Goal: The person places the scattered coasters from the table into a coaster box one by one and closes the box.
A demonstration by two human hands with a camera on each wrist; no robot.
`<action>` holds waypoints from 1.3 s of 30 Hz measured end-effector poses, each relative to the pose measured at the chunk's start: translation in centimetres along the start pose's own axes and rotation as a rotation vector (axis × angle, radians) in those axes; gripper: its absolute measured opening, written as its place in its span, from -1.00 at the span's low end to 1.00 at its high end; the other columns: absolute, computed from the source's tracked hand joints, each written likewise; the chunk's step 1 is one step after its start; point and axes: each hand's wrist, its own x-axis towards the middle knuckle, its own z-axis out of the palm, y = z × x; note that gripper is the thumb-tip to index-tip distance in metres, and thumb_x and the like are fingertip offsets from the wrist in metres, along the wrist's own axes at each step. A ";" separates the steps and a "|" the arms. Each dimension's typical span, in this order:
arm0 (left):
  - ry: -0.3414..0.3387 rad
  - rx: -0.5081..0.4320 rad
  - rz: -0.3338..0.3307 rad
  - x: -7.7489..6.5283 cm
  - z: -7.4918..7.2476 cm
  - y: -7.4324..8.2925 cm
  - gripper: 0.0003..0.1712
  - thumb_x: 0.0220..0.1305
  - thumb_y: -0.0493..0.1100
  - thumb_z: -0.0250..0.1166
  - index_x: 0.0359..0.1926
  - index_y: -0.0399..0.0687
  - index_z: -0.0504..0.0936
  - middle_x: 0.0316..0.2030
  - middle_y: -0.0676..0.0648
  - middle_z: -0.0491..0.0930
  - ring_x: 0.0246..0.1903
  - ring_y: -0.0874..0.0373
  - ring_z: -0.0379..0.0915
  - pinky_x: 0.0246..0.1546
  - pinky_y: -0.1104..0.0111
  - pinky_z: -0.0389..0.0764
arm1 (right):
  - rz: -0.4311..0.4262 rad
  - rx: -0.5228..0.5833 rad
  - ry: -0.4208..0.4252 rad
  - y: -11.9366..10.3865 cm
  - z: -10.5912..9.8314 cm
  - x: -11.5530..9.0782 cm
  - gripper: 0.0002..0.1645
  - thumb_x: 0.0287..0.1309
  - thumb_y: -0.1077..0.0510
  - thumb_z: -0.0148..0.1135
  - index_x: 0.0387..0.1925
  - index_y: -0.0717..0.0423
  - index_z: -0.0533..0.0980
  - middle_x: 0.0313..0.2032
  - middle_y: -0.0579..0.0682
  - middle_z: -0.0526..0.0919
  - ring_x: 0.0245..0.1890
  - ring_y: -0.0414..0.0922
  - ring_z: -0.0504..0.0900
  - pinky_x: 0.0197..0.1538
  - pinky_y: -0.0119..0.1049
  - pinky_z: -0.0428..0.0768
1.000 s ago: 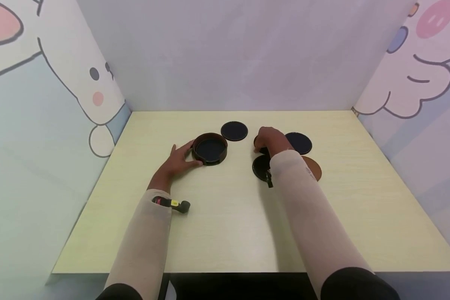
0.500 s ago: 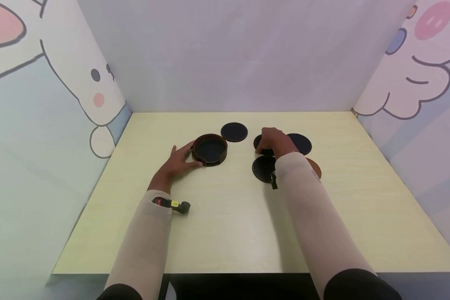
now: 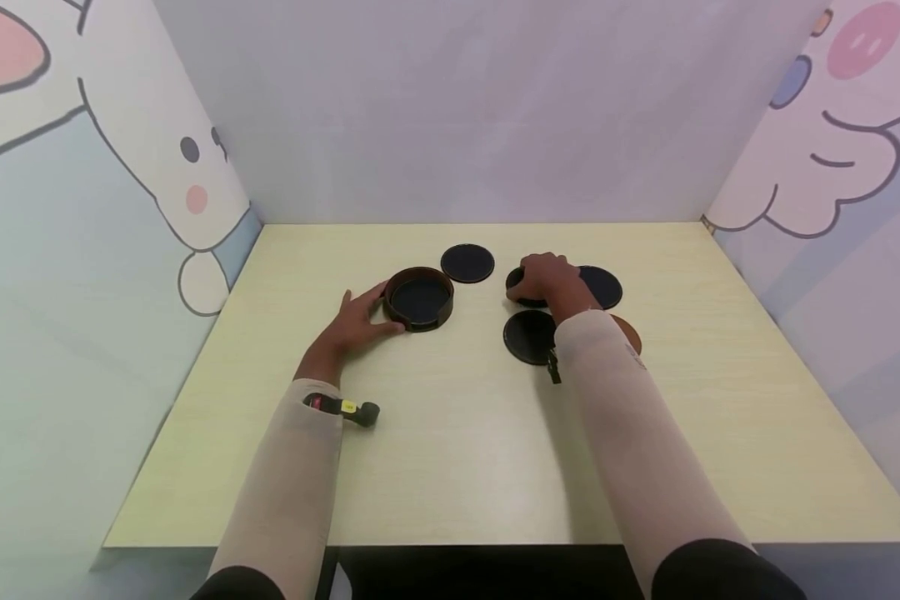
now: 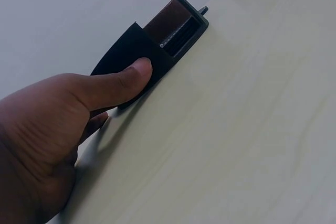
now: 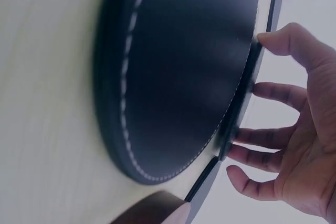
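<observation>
My left hand (image 3: 352, 327) grips the left side of a round dark coaster holder (image 3: 447, 312), which stands upright on the table. In the left wrist view the thumb presses the outer wall of this holder (image 4: 126, 51), whose front has a cut-out showing brown lining. My right hand (image 3: 551, 279) holds a black round coaster (image 3: 514, 277) by its rim, thumb on one side and fingertips on the other. Much of that coaster is hidden under the hand. The right wrist view shows the thumb and several fingers of the right hand (image 5: 299, 124) on the thin dark coaster's edge.
Other coasters lie flat: a black one (image 3: 468, 263) behind the holder, one (image 3: 528, 337) with white stitching nearer me, one (image 3: 602, 287) at right, and a brown one (image 3: 627, 335) partly behind the sleeve. A back wall (image 3: 480, 117) borders the pale table (image 3: 435, 467).
My right hand and forearm have shifted slightly right, and the fingers have settled on the coaster's rim. The left hand and the holder have not visibly moved.
</observation>
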 end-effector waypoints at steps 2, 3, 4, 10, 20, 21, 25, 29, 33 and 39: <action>0.001 -0.001 -0.003 0.0 0.0 0.0 0.17 0.38 0.22 0.52 0.78 0.14 0.06 0.75 -0.06 0.12 0.78 -0.08 -0.10 0.76 -0.16 -0.61 | -0.002 -0.005 0.006 0.1 0.1 0.1 -0.10 0.32 -0.22 0.20 0.58 0.07 0.36 0.50 0.33 0.42 0.51 0.46 0.28 0.50 0.58 0.27; 0.002 -0.003 -0.005 0.0 0.0 0.0 0.17 0.38 0.22 0.52 0.78 0.14 0.07 0.75 -0.06 0.12 0.78 -0.08 -0.10 0.76 -0.15 -0.61 | -0.003 -0.010 0.006 0.2 0.1 0.2 -0.10 0.32 -0.24 0.20 0.58 0.06 0.37 0.50 0.33 0.42 0.51 0.46 0.27 0.51 0.60 0.26; 0.002 -0.004 -0.006 -0.1 0.0 0.0 0.17 0.38 0.23 0.52 0.78 0.14 0.07 0.75 -0.06 0.12 0.78 -0.09 -0.10 0.76 -0.15 -0.61 | -0.001 -0.011 0.004 0.2 0.1 0.2 -0.10 0.32 -0.25 0.20 0.57 0.05 0.38 0.50 0.33 0.43 0.51 0.46 0.27 0.51 0.61 0.25; 0.004 -0.014 0.003 -0.1 0.0 -0.1 0.17 0.38 0.22 0.52 0.78 0.12 0.07 0.74 -0.07 0.13 0.78 -0.10 -0.09 0.76 -0.16 -0.61 | 0.016 -0.026 -0.002 0.1 0.2 0.2 -0.13 0.32 -0.31 0.18 0.51 0.05 0.45 0.47 0.33 0.44 0.48 0.43 0.28 0.49 0.59 0.30; -0.003 -0.016 -0.012 -0.1 -0.1 0.2 0.19 0.37 0.23 0.52 0.79 0.11 0.05 0.75 -0.08 0.11 0.78 -0.09 -0.11 0.77 -0.13 -0.62 | 0.013 -0.044 0.038 -0.3 0.6 0.5 -0.16 0.33 -0.38 0.17 0.37 0.12 0.55 0.35 0.36 0.52 0.37 0.39 0.43 0.33 0.26 0.56; -0.002 -0.016 -0.013 -0.1 -0.1 0.2 0.19 0.37 0.24 0.52 0.79 0.12 0.05 0.75 -0.07 0.11 0.78 -0.09 -0.11 0.77 -0.12 -0.62 | 0.012 -0.044 0.041 -0.3 0.7 0.5 -0.15 0.33 -0.38 0.16 0.37 0.13 0.55 0.36 0.36 0.52 0.36 0.39 0.44 0.33 0.26 0.56; -0.001 -0.018 -0.016 -0.1 -0.1 0.1 0.19 0.37 0.25 0.51 0.79 0.14 0.05 0.75 -0.05 0.11 0.78 -0.07 -0.11 0.77 -0.10 -0.63 | 0.012 -0.047 0.044 -0.5 0.8 0.5 -0.10 0.34 -0.40 0.12 0.41 0.16 0.51 0.39 0.38 0.48 0.36 0.38 0.46 0.36 0.27 0.57; -0.002 -0.026 -0.030 -0.1 -0.2 0.2 0.19 0.36 0.26 0.52 0.79 0.17 0.06 0.75 -0.04 0.10 0.79 -0.08 -0.13 0.77 -0.10 -0.63 | 0.022 -0.053 0.050 -0.6 1.0 0.6 -0.07 0.33 -0.43 0.10 0.45 0.13 0.49 0.39 0.32 0.51 0.37 0.37 0.46 0.38 0.25 0.56; -0.003 -0.020 -0.031 -0.1 -0.1 0.2 0.19 0.36 0.24 0.53 0.79 0.16 0.06 0.75 -0.06 0.09 0.79 -0.10 -0.14 0.77 -0.11 -0.62 | 0.023 -0.057 0.062 -0.5 1.2 0.8 -0.06 0.33 -0.45 0.10 0.44 0.11 0.51 0.36 0.28 0.58 0.36 0.36 0.48 0.38 0.24 0.58; -0.005 -0.011 -0.015 -0.2 -0.1 0.1 0.18 0.36 0.20 0.54 0.78 0.11 0.07 0.75 -0.09 0.11 0.78 -0.13 -0.11 0.77 -0.13 -0.61 | 0.028 -0.030 0.073 -0.2 1.3 0.8 0.00 0.34 -0.45 0.09 0.58 0.06 0.41 0.49 0.30 0.49 0.49 0.40 0.38 0.46 0.29 0.52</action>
